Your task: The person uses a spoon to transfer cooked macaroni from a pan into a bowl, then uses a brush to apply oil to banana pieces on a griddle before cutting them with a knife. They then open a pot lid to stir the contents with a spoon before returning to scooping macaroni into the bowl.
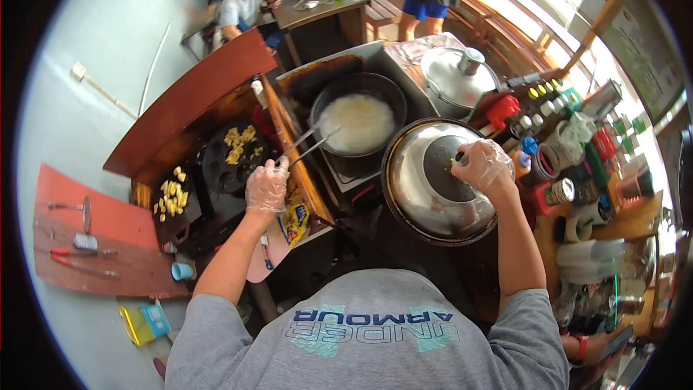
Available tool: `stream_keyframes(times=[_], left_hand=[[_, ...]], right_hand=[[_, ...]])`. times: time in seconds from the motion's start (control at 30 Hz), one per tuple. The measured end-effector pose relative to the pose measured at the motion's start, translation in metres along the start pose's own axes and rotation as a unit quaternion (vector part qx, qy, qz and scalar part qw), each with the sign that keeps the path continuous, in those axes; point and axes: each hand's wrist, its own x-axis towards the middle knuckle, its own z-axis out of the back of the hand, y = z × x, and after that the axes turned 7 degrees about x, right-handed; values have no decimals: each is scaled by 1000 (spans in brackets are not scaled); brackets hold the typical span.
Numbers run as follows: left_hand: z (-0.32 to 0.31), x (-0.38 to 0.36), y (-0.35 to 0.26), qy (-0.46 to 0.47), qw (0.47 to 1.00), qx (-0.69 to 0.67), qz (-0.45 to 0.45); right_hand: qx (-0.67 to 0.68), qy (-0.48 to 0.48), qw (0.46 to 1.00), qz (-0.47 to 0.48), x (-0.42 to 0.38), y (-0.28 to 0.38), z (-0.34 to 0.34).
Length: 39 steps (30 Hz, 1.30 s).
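In a clear plastic glove, my left hand is closed on metal tongs. Their tips reach over a black wok that holds whitish, frothy, bubbling liquid. My right hand, gloved the same way, grips the knob of a large domed metal lid. That lid covers a wide round pan to the right of the wok; what lies under it is hidden. Left of the tongs sits a dark pan with round hollows, with yellowish cooked pieces on it.
More yellow pieces lie at far left. A wooden board stands between the dark pan and the wok. A lidded silver pot is behind, and bottles and jars crowd the right. People are beyond the stove; a hand holds a phone lower right.
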Motion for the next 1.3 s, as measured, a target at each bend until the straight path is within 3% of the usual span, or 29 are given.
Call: stream_keyframes(times=[0.07,0.13,0.17,0.2,0.37,0.43,0.5,0.57,0.6,0.67,0.7,0.77,0.87,0.93,1.07,1.17,1.3], left_hand=[[21,-12,-6,-15,999,11,45],[18,-29,-5,-24,998,-3,65],[15,-37,-3,8,997,-21,76],[16,-45,-1,40,994,-40,92],[45,-90,42,49,980,-46,188],[73,-124,90,52,971,-29,232],[104,-156,148,-41,967,96,232],[130,-193,213,-63,949,153,267],[150,-209,248,-4,950,180,253],[164,-244,325,-36,934,271,229],[173,-259,364,-21,931,287,225],[187,-273,448,-75,934,292,192],[224,-278,523,-78,934,328,120],[242,-274,557,31,942,311,125],[241,-269,614,66,935,340,80],[244,-266,623,222,920,298,123],[236,-272,612,275,912,280,117]], right_hand=[[11,-23,999,30,15,6,-4],[-9,17,999,43,33,30,6],[-9,51,999,10,38,49,15],[-24,10,999,43,43,58,11],[-80,81,992,57,84,117,12],[-41,9,992,123,100,119,-11],[-21,-2,987,158,107,145,-14],[-20,-17,983,181,107,177,-17],[11,-28,980,194,107,189,-20],[43,-38,976,211,109,215,-28],[60,-34,972,225,110,228,-33],[81,-10,965,248,109,261,-33],[76,35,969,231,97,303,-37],[76,37,967,239,95,316,-52],[50,46,966,251,74,359,-59],[0,68,973,222,56,383,-64],[-39,98,971,216,52,397,-78]])
